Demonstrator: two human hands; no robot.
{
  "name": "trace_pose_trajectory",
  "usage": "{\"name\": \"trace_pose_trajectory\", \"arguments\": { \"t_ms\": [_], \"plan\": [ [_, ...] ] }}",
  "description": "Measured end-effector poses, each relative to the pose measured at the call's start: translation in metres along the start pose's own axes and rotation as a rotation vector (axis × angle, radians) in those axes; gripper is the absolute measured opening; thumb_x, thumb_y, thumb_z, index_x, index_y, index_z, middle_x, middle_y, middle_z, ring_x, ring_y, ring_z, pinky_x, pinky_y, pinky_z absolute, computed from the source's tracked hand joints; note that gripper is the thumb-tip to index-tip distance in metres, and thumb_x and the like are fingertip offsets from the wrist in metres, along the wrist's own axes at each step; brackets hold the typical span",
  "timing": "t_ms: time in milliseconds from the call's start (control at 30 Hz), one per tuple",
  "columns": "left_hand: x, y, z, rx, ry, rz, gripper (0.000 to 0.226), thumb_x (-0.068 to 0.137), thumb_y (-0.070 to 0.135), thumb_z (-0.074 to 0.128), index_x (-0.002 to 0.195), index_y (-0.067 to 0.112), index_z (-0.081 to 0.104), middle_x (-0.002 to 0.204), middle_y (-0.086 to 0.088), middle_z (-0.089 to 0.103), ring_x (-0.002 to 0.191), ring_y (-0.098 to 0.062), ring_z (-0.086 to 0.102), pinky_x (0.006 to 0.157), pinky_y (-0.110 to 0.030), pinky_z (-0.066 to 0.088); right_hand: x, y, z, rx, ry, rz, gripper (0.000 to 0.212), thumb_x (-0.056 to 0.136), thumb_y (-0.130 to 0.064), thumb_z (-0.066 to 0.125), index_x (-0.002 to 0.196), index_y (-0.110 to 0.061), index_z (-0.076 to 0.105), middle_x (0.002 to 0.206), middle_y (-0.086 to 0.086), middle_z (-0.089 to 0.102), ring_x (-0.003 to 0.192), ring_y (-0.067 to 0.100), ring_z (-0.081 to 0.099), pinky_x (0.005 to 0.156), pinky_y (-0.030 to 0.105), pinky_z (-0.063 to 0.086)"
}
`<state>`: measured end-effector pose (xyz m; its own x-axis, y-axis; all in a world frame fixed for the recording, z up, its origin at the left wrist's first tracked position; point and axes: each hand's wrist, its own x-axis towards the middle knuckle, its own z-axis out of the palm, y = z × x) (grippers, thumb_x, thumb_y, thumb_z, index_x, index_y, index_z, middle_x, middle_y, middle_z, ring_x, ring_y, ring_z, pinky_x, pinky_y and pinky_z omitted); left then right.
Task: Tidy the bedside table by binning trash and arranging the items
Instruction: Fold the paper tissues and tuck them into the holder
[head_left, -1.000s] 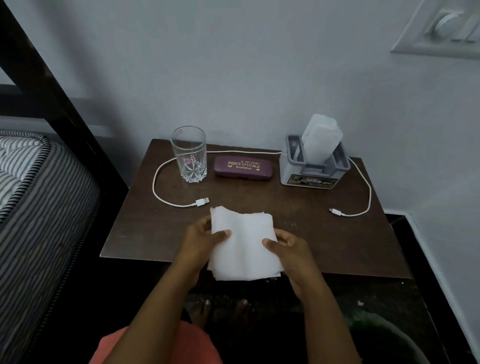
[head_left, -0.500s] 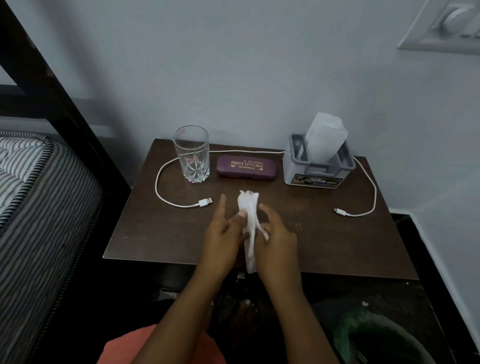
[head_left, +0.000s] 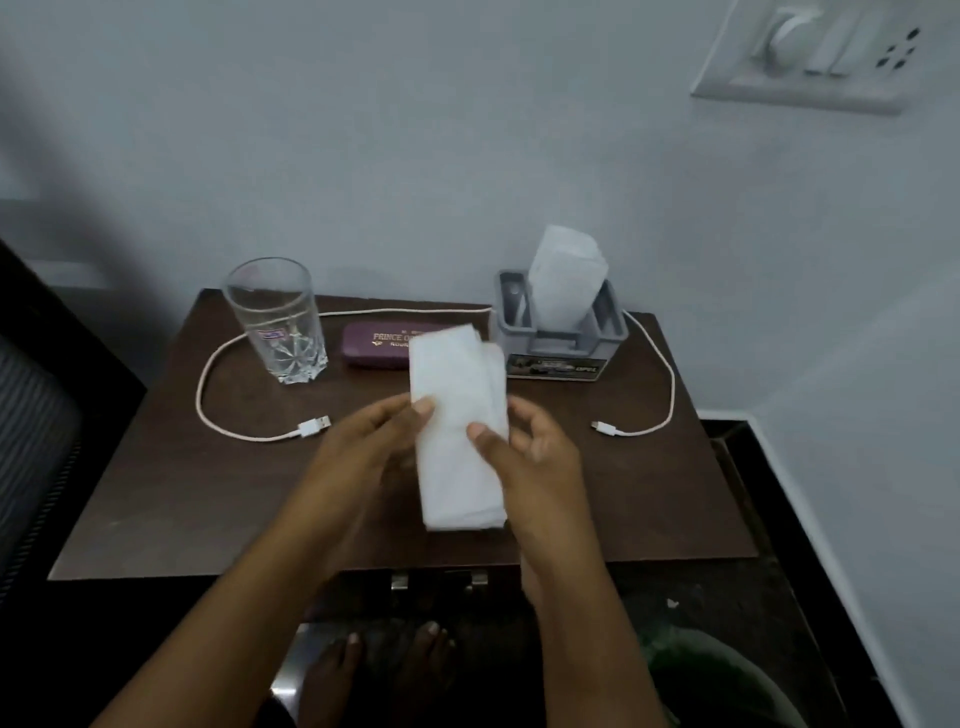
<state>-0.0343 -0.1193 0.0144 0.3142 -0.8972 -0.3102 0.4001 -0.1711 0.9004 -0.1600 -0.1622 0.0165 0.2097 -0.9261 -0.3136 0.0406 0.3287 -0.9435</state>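
- Half a second back, you held the tissue as a crumpled upright twist; now it is a flat folded strip, lifted higher and facing you.
- Your table is dark wood and stands against the wall, with a striped mattress at its left.
- Your green bin sits on the floor at lower right, below the table's front edge.
- Your left hand pinches the tissue's left edge, thumb on the front and fingers behind.
- Your right hand grips the right edge, thumb pressed on the front and fingers curled at the side.
- You hold the tissue above the table's middle, and its top edge covers the right end of the case.
- Your grey holder stands at back right with a tissue sticking up from it.
- Your glass stands upright at back left, just beside the case.
- Your white cable loops behind all three, with one plug lying left of your hands and the other right.
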Motion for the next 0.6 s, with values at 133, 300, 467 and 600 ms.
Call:
{"name": "trace_pose_trajectory", "arguments": {
  "t_ms": [133,300,467,600],
  "plan": [
    [0.044,0.024,0.036,0.207,-0.126,0.169,0.018,0.080,0.016,0.065,0.095,0.006,0.070,0.098,-0.011,0.073,0.090,-0.022,0.067,0.083,-0.033,0.056,0.031,-0.038,-0.029,-0.131,-0.033,-0.202,0.032,0.081,-0.002,0.067,0.109,-0.012,0.054,0.095,0.001,0.071,0.081,0.012,0.070,0.068,0.024,0.058],
    [0.095,0.054,0.088,0.292,-0.220,0.363,0.014,0.086,0.009,0.061,0.097,0.003,0.067,0.085,-0.003,0.070,0.078,-0.008,0.066,0.073,-0.023,0.056,0.079,-0.079,-0.078,-0.725,0.049,-0.421,0.026,0.077,-0.011,0.071,0.102,-0.009,0.064,0.099,0.008,0.070,0.088,0.020,0.066,0.080,0.034,0.053],
    [0.136,0.053,0.112,0.450,-0.188,0.458,0.019,0.088,0.011,0.061,0.095,-0.005,0.068,0.081,-0.004,0.068,0.071,-0.002,0.063,0.067,-0.015,0.052,0.127,-0.086,-0.090,-0.937,0.160,-0.475,0.028,0.072,-0.028,0.071,0.098,-0.018,0.065,0.101,0.002,0.070,0.093,0.021,0.065,0.082,0.043,0.052],
    [0.155,0.040,0.101,0.455,-0.121,0.480,0.011,0.087,0.015,0.063,0.087,0.007,0.070,0.082,-0.004,0.070,0.079,-0.011,0.065,0.078,-0.030,0.055,0.141,-0.073,-0.080,-0.980,0.116,-0.480,0.037,0.072,-0.034,0.071,0.107,-0.025,0.062,0.106,-0.002,0.070,0.099,0.020,0.064,0.083,0.042,0.052]
  ]
}}
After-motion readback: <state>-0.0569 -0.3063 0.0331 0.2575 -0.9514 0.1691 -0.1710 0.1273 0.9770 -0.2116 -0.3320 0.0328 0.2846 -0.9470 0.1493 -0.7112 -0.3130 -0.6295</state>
